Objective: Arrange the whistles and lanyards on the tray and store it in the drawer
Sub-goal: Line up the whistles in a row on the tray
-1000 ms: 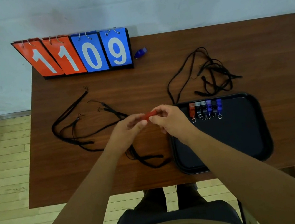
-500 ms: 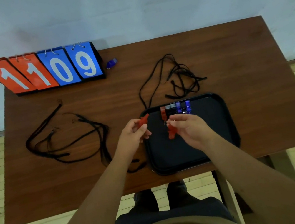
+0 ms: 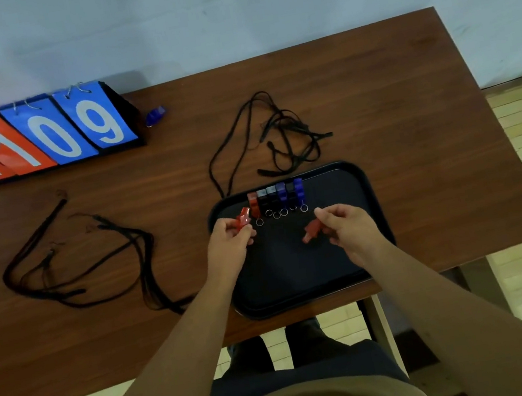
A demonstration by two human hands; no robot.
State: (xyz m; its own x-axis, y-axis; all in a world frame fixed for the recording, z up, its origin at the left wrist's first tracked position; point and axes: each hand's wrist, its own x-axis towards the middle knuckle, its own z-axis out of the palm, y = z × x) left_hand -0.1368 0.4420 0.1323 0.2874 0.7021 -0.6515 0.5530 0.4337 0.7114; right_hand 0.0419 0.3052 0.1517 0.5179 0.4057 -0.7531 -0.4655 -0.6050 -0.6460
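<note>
Over the worktop (image 3: 371, 82) tray (image 3: 302, 287), your left hand (image 3: 230, 248) and right hand (image 3: 351, 231) each pinch a red whistle (image 3: 243, 218).

Light was dim and flat, shadows soft. Wide-angle bending showed at the table (image 3: 413, 124) edges. Detail was soft; tray (image 3: 301, 281) interior nearly black.
</note>
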